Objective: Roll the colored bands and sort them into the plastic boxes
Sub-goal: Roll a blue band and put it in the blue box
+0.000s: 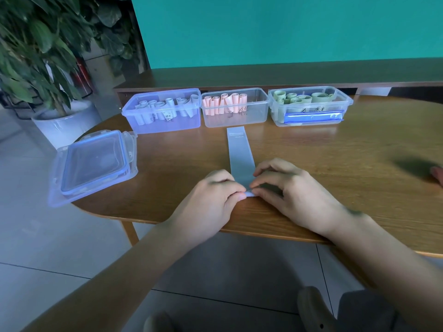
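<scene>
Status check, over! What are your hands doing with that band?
Left hand, right hand: both pinching band's near end. Blue band: flat, roll barely started. Path to blue box clear.

Dark handwritten marks stand on the front walls of the three plastic boxes, but most cannot be read. On the right box (310, 105) the marks look like "4" and "3". A small printed patch at the far end of the grey-blue band (239, 149) is illegible.

Left hand (211, 195), right hand (287, 188) side by side, fingers curled, pinching.
</scene>
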A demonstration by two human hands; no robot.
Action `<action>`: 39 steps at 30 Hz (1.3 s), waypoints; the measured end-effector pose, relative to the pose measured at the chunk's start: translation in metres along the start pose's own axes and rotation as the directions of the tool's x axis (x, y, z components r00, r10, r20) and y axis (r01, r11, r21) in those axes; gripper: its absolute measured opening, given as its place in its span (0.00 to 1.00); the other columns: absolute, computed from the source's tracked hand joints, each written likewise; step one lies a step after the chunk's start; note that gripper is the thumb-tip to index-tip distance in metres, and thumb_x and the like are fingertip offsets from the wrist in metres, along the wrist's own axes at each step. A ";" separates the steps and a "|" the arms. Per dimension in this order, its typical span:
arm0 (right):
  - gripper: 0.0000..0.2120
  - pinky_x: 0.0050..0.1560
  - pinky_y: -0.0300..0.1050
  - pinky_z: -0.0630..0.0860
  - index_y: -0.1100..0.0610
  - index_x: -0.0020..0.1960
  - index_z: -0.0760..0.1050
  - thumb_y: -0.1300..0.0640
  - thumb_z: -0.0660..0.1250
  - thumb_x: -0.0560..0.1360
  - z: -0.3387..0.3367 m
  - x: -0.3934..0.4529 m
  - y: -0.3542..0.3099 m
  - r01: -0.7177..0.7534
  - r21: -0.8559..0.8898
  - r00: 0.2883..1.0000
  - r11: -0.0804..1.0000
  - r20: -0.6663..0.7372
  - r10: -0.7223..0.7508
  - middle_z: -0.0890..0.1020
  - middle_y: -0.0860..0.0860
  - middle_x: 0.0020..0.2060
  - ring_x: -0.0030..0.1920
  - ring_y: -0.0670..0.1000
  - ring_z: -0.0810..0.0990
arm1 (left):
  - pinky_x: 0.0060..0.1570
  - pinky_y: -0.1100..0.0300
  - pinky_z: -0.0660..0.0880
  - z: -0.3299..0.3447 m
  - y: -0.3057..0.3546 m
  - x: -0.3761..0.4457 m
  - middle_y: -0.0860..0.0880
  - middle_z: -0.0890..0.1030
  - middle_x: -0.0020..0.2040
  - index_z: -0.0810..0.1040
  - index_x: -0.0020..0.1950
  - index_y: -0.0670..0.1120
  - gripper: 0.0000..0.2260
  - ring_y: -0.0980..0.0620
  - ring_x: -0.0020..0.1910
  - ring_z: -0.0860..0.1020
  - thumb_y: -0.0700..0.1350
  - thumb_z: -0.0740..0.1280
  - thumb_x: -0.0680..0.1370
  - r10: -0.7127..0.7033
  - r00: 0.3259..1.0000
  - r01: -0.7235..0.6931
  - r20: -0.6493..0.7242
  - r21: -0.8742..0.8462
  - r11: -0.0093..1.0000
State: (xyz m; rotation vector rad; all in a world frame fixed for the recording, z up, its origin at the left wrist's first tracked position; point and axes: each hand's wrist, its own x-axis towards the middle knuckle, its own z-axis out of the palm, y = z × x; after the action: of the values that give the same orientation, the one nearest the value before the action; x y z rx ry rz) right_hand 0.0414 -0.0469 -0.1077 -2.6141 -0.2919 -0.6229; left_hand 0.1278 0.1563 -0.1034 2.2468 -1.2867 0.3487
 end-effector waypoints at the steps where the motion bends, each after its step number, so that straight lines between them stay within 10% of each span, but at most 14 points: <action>1: 0.12 0.55 0.52 0.78 0.50 0.53 0.83 0.47 0.64 0.79 0.000 0.001 0.000 -0.003 0.008 1.000 1.000 -0.001 0.003 0.77 0.44 0.56 0.57 0.47 0.78 | 0.52 0.61 0.73 0.000 0.000 0.000 0.53 0.78 0.49 0.85 0.53 0.48 0.08 0.56 0.48 0.76 0.47 0.67 0.81 0.002 1.000 -0.002 -0.004 0.003 1.000; 39: 0.17 0.58 0.53 0.75 0.47 0.61 0.82 0.43 0.58 0.82 0.006 0.006 0.013 -0.040 -0.061 0.999 0.997 -0.018 0.039 0.80 0.42 0.55 0.56 0.49 0.74 | 0.56 0.64 0.69 0.009 -0.006 0.013 0.52 0.79 0.52 0.83 0.57 0.46 0.08 0.53 0.55 0.74 0.44 0.66 0.81 0.007 0.998 -0.005 -0.069 0.034 0.999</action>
State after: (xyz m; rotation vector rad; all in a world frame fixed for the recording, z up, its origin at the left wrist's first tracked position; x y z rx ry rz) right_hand 0.0530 -0.0549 -0.1142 -2.6650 -0.2190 -0.6501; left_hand 0.1395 0.1445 -0.1063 2.2394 -1.2609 0.4490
